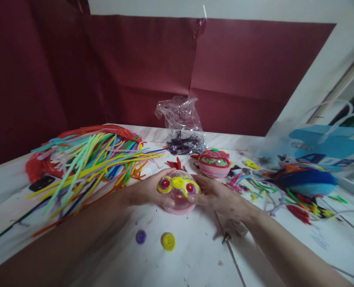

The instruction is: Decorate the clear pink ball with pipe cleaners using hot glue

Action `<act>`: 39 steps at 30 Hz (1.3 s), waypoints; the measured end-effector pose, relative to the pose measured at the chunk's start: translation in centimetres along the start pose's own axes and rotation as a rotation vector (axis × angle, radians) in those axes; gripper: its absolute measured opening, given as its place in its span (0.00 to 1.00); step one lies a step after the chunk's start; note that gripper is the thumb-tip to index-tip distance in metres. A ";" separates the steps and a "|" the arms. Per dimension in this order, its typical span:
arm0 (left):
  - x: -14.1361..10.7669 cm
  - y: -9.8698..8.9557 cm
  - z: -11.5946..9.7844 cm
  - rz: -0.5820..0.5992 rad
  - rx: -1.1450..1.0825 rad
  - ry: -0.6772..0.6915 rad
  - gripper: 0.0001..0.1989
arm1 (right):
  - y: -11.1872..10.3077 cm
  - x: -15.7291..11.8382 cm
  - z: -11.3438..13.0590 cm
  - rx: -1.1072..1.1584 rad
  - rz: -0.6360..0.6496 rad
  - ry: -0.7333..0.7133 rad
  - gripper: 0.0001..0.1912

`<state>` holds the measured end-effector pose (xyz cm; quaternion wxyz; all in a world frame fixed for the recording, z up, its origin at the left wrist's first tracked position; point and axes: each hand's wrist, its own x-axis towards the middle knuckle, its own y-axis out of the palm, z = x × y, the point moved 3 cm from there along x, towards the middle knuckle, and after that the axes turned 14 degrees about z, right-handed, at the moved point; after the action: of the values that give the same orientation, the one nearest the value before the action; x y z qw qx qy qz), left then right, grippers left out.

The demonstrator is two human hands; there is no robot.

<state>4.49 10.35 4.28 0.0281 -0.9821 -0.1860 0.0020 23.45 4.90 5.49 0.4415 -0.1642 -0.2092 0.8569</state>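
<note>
Between my two hands is a clear plastic dome (179, 201) with a pink base, decorated with yellow and red pipe-cleaner coils. My left hand (151, 187) wraps its left side, the thumb on the front. On the right side my right hand (214, 193) grips it the same way, its thumb also on the front. Nearer to me on the white table lie a purple coil (141, 236) and a yellow coil (168, 241), apart from each other. A second pink dome (214, 163) with red trim and green filling sits just behind my right hand.
A big heap of colourful pipe cleaners (96, 159) spreads across the left, beside a dark phone-like object (42, 183). A clear plastic bag (182, 123) with dark purple strands stands at the back. Rightward are loose pipe-cleaner pieces (254, 185), a blue wrapped shape (309, 181) and a translucent bag (329, 147).
</note>
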 end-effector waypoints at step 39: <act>0.4 -0.2 1.8 -0.030 0.003 0.087 0.42 | -13.1 -3.1 -7.7 -0.646 -0.578 0.336 0.18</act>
<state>4.71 10.79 2.51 0.0375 -0.9783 -0.1994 -0.0409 37.76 10.85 5.82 0.6162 -0.3651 -0.4282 0.5511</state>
